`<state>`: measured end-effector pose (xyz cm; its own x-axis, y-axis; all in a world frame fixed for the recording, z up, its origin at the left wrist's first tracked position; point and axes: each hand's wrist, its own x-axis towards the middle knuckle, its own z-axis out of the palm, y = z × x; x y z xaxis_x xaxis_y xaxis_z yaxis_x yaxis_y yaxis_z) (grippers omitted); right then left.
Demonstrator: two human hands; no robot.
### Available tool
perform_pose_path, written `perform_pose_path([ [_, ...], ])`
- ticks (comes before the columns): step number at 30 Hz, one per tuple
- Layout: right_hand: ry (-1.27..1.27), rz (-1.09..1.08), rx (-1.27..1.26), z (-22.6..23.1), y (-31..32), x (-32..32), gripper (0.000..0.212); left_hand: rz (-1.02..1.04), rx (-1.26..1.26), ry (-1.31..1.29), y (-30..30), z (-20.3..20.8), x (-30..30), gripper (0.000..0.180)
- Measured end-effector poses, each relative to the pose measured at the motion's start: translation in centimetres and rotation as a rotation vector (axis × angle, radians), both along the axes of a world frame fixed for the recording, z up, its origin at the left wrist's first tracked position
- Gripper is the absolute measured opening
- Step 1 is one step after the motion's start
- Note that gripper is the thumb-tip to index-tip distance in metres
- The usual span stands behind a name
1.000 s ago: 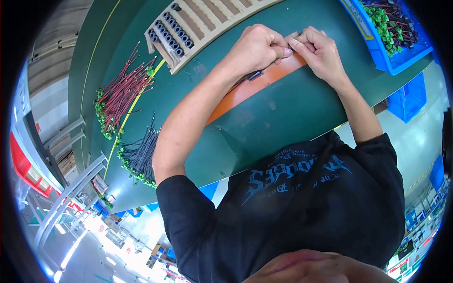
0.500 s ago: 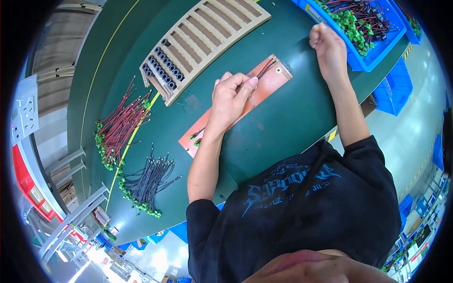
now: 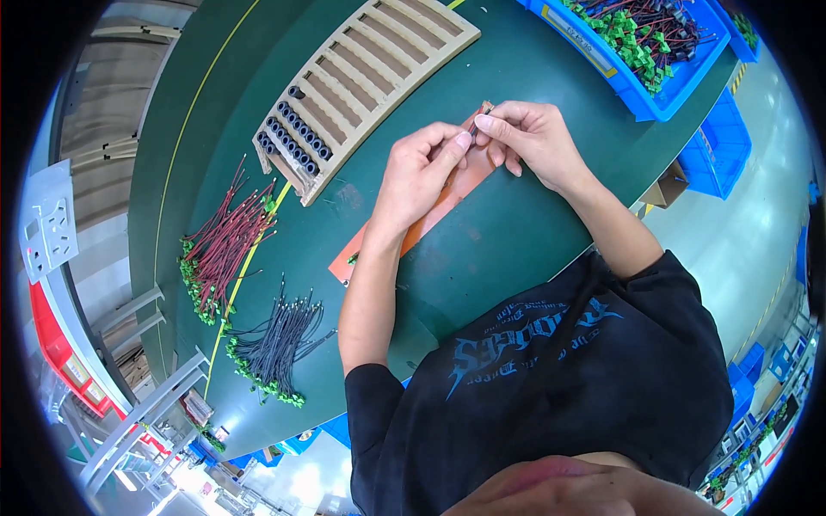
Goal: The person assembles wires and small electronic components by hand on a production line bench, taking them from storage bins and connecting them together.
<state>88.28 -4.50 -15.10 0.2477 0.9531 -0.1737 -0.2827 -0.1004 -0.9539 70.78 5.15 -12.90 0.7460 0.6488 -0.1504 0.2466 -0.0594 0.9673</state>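
Observation:
An orange-brown strip board (image 3: pixel 469 181) lies slantwise on the green table, with a green connector (image 3: pixel 354 258) at its near-left end. My left hand (image 3: pixel 420 176) rests over the board, thumb and forefinger pinching thin dark wires (image 3: pixel 474 127) near the far end. Right beside it, my right hand (image 3: pixel 538 142) is closed on the same wires, its thumb and forefinger pinched at their tips. My fingers cover most of the wire ends, so whether a small part is between them cannot be made out. The left forearm hides part of the board.
Beyond the board stands a slotted wooden tray (image 3: pixel 357 142) holding several black cylinders (image 3: pixel 297 142). Red wires (image 3: pixel 228 245) and black wires (image 3: pixel 280 344) with green connectors lie in bundles at left. A blue bin (image 3: pixel 654 107) of wired parts stands at far right.
My right hand has come from beside the blue bin to the board's far end and closed on the wires next to my left hand. The left hand stays over the board.

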Motion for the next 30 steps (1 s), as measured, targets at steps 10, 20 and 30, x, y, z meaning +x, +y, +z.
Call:
perform_pose_path([
  [10, -0.067, -0.060, 0.012, -0.9, -0.1, 1.7, 0.023, -0.074, -0.125, 0.002, 1.4, -0.9, 2.7, 0.021],
  [20, -0.505, -0.135, 0.168, -2.9, 0.0, 3.9, 0.023, -0.157, -0.269, 0.026, 2.2, -0.6, 5.1, 0.019],
  [30, -0.669, -0.059, 0.167, -4.0, 0.7, 2.7, 0.020, -0.234, -0.368, 0.092, 4.3, -1.3, 3.7, 0.014],
])
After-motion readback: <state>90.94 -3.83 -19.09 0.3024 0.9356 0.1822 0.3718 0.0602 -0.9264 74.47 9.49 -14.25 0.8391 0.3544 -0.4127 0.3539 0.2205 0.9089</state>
